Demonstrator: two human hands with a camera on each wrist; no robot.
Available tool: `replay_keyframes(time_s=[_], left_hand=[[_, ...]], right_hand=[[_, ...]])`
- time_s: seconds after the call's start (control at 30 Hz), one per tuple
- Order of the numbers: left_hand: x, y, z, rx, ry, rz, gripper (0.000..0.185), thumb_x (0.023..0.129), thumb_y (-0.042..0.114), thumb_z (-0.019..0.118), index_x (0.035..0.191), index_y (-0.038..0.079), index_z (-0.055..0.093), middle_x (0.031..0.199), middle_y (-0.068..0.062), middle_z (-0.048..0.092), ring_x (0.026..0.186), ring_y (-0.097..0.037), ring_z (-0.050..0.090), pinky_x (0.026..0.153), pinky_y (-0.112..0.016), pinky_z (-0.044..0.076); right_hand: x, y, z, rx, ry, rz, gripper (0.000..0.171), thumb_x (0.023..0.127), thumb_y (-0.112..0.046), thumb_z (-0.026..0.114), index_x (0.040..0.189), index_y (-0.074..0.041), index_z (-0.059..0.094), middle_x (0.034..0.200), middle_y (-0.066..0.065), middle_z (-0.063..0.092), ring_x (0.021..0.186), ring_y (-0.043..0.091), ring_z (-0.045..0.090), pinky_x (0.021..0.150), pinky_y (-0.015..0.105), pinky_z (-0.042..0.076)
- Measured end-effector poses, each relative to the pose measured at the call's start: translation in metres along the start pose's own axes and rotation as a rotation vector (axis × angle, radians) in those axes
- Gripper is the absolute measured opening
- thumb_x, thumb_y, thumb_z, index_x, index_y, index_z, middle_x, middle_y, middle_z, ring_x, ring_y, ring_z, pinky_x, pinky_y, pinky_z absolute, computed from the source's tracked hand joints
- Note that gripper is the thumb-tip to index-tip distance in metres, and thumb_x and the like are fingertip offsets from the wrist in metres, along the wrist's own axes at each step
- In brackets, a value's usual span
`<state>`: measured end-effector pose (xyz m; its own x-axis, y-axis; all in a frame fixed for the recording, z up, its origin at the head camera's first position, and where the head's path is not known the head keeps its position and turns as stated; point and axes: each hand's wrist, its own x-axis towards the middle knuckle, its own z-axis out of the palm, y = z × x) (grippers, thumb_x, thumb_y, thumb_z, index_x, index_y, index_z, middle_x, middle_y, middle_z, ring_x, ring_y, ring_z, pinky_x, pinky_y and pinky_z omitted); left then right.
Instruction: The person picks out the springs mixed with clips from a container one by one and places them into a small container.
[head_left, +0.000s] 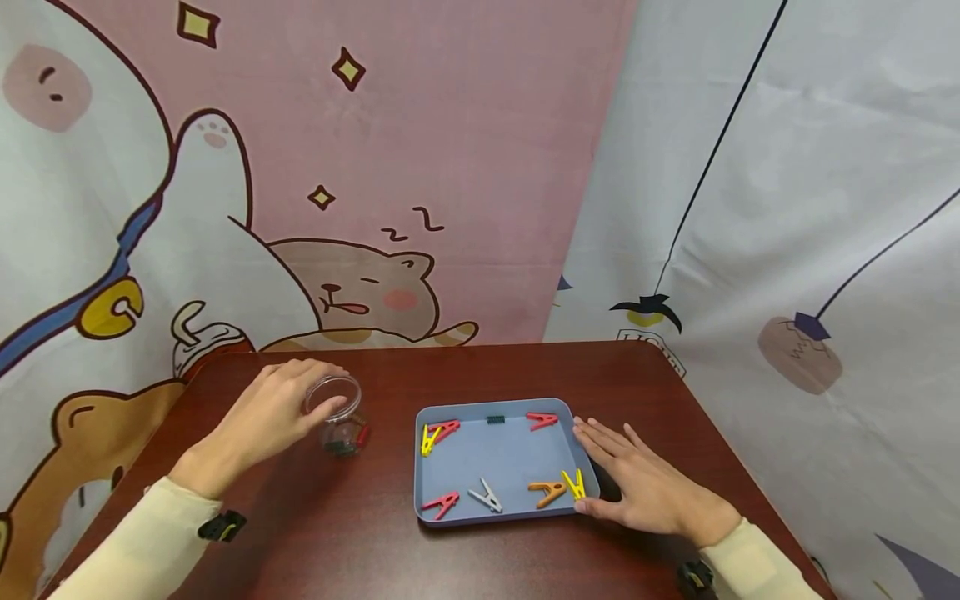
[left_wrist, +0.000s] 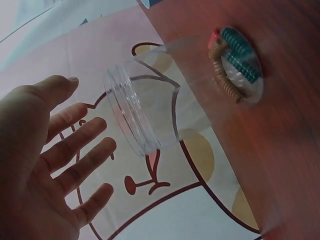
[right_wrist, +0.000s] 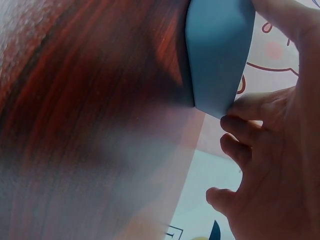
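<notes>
A small clear jar [head_left: 339, 414] stands on the dark wooden table [head_left: 480, 371] with a few clips [left_wrist: 235, 65] at its bottom. My left hand [head_left: 300, 400] hovers at its rim with fingers spread and straight; the left wrist view shows the hand [left_wrist: 75, 145] apart from the jar's mouth [left_wrist: 127, 117]. A blue tray [head_left: 495, 454] holds several clips: red [head_left: 542, 420], yellow [head_left: 427, 440], grey [head_left: 486, 497] and orange [head_left: 547, 492]. My right hand [head_left: 630, 479] lies flat on the table, its fingers [right_wrist: 245, 125] against the tray's right edge [right_wrist: 217, 50].
Cartoon-printed cloth hangs right behind the table, pink [head_left: 450, 125] at the back and pale grey [head_left: 787, 208] to the right. The table's right edge [head_left: 720, 417] runs close to my right hand. Bare wood [head_left: 345, 517] lies in front of the jar and tray.
</notes>
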<state>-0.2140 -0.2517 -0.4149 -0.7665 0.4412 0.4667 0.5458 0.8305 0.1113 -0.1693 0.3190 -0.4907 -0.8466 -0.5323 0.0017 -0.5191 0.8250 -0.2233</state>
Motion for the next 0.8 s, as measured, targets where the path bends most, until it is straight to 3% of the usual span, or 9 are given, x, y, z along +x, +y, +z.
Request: replay_keyframes(time_s=[0.43, 0.8], left_hand=[[0.007, 0.022, 0.004, -0.005, -0.050, 0.014, 0.038, 0.105, 0.032, 0.089, 0.140, 0.018, 0.081, 0.139, -0.004, 0.084, 0.132, -0.033, 0.078, 0.110, -0.069, 0.058], [0.021, 0.038, 0.013, -0.007, -0.059, 0.080, 0.040, 0.105, 0.038, 0.089, 0.140, 0.018, 0.081, 0.129, 0.000, 0.083, 0.116, -0.024, 0.075, 0.111, -0.064, 0.059]], right_hand=[[0.001, -0.001, 0.002, 0.047, -0.020, 0.032, 0.113, 0.099, -0.082, 0.075, 0.182, -0.013, 0.041, 0.192, 0.007, 0.038, 0.178, 0.042, 0.037, 0.136, 0.087, 0.023], [0.002, -0.001, 0.001, 0.040, -0.016, 0.031, 0.114, 0.098, -0.083, 0.074, 0.181, -0.013, 0.042, 0.191, 0.007, 0.039, 0.177, 0.042, 0.038, 0.136, 0.087, 0.023]])
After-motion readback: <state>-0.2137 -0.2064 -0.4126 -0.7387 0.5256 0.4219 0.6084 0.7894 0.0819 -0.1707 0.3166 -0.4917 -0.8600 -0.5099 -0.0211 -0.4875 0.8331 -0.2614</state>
